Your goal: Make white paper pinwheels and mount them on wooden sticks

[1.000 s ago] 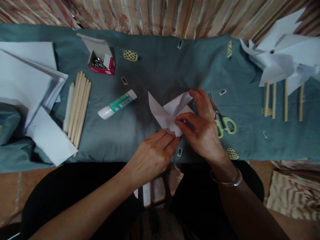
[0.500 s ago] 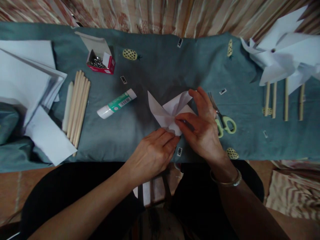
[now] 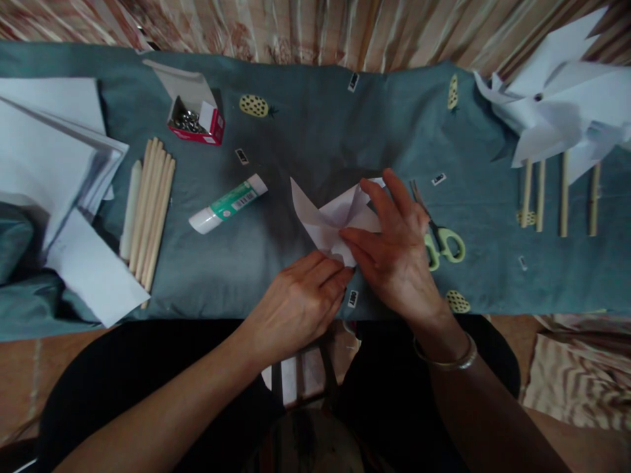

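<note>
A white paper pinwheel [image 3: 315,220] lies on the cloth in front of me, its blades partly folded in toward the centre. My left hand [image 3: 302,299] grips its lower edge, fingers closed together on the paper. With the thumb at the centre and the other fingers curved over the right-hand blades, my right hand [image 3: 394,246] holds the folds; the fingers cover part of the paper. Green-handled scissors [image 3: 448,244] lie just right of that hand. To the left is a glue stick [image 3: 228,203] with a green label.
Wooden sticks [image 3: 152,213] lie beside white paper sheets [image 3: 49,151] on the left. Behind them stands an open red box [image 3: 197,125] of small metal pieces. Finished pinwheels [image 3: 547,112] on sticks rest at the far right of the green tablecloth [image 3: 305,131].
My right thumb has shifted slightly left toward the pinwheel's centre, and the right fingers have moved a little left along the blade. My left hand stays at the lower edge.
</note>
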Demonstrator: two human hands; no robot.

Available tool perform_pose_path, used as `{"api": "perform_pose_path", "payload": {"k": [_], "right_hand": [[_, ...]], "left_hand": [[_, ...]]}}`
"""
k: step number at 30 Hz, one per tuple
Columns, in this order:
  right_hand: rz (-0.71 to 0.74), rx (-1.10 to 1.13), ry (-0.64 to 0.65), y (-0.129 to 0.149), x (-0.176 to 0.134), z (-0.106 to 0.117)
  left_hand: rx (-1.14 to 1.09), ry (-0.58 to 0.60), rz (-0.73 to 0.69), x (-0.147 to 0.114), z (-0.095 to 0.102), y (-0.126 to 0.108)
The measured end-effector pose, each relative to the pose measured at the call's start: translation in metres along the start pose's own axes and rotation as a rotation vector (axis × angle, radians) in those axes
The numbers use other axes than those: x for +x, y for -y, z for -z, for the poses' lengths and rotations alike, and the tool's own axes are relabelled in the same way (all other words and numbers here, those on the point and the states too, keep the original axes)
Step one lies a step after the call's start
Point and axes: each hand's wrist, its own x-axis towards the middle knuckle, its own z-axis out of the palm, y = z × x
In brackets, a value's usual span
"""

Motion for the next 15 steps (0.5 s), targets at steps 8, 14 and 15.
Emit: {"api": "perform_pose_path", "payload": {"k": [8, 14, 15], "right_hand": [[-0.042, 0.030, 0.085, 0.009, -0.007, -0.002], [-0.036, 0.088, 0.066, 0.009, -0.012, -0.005], [-0.037, 0.097, 0.067, 0.008, -0.012, -0.005]], "left_hand": [[-0.023, -0.006, 0.007, -0.001, 0.001, 0.001], [-0.207, -0.197, 0.126, -0.006, 0.015, 0.011], [-0.232, -0.228, 0.176, -0.006, 0.019, 0.013]]}}
